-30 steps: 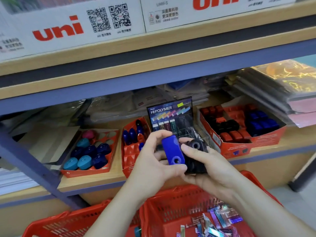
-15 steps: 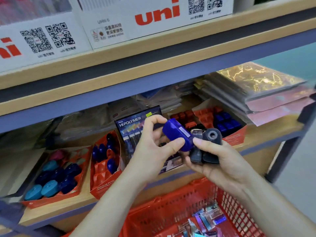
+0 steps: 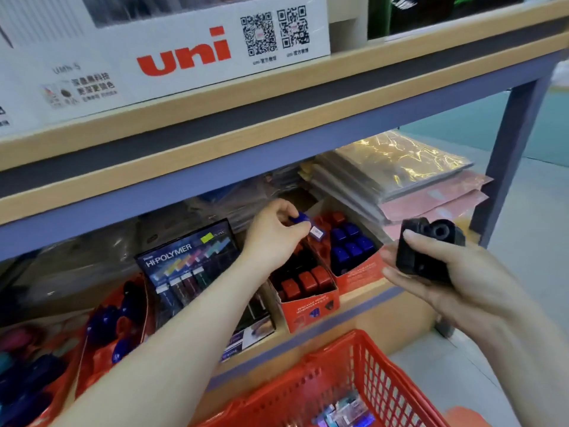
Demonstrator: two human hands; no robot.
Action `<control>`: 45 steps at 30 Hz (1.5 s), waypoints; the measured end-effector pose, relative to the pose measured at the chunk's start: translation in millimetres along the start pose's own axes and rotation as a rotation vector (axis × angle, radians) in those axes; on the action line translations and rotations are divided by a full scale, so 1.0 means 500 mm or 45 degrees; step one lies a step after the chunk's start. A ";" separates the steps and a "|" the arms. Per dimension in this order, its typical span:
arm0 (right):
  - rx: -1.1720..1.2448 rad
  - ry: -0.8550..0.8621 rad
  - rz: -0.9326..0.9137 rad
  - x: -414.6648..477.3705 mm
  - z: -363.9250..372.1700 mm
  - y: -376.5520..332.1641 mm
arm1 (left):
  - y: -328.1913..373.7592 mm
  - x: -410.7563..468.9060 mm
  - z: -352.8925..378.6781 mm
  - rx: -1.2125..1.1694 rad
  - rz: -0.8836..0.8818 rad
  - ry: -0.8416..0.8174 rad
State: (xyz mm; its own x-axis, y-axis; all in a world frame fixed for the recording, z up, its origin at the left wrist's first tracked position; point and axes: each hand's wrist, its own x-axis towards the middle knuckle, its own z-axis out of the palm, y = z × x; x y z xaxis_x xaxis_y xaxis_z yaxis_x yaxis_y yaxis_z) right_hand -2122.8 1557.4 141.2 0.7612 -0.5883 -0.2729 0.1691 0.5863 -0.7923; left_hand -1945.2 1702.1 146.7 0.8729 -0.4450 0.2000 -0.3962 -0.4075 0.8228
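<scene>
My left hand (image 3: 274, 234) reaches into the lower shelf and pinches a small blue sharpener (image 3: 309, 224) just above the red display box (image 3: 311, 306). That box holds rows of red, black and blue sharpeners. My right hand (image 3: 437, 272) is to the right of the box, in front of the shelf edge. It grips two black sharpeners (image 3: 425, 245) stacked side by side, one with its round hole facing up.
A HI-POLYMER lead display (image 3: 187, 257) stands left of the box, with more red trays of blue items (image 3: 117, 318) further left. Wrapped paper packs (image 3: 400, 174) lie at the right. A red basket (image 3: 345, 383) sits below. A blue shelf post (image 3: 514, 161) stands at right.
My left hand has carried the blue sharpener away from my right hand and up to the red display box. My right hand has drifted right with the black sharpeners. The camera has turned left.
</scene>
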 end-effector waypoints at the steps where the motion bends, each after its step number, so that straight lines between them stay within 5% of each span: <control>1: -0.014 -0.002 0.003 0.001 -0.005 -0.006 | -0.009 0.018 0.013 0.056 0.009 -0.033; 8: 0.051 -0.005 -0.004 0.018 -0.010 -0.012 | -0.061 0.077 0.075 0.322 0.101 -0.200; 22: -0.013 -0.037 0.048 0.039 0.009 0.019 | -0.063 0.106 0.054 0.227 0.055 -0.315; 31: 0.039 -0.042 0.078 0.044 0.010 0.025 | -0.064 0.109 0.091 0.600 0.155 -0.503; 41: 0.046 -0.095 0.117 0.046 0.018 0.037 | -0.055 0.107 0.119 0.795 0.191 -0.306; 43: 0.036 -0.064 0.118 0.048 0.019 0.040 | -0.032 0.091 0.103 0.690 0.178 -0.331; 45: 0.047 -0.030 0.120 0.050 0.020 0.042 | 0.006 0.049 0.079 0.197 0.003 -0.365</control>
State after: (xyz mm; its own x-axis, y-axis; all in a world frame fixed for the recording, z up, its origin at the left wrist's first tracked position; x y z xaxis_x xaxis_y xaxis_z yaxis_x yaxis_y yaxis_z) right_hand -2094.0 1560.5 123.0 0.7894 -0.5164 -0.3320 0.1186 0.6588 -0.7429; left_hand -1936.3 1658.4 133.0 0.7650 -0.6435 0.0257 -0.4557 -0.5126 0.7277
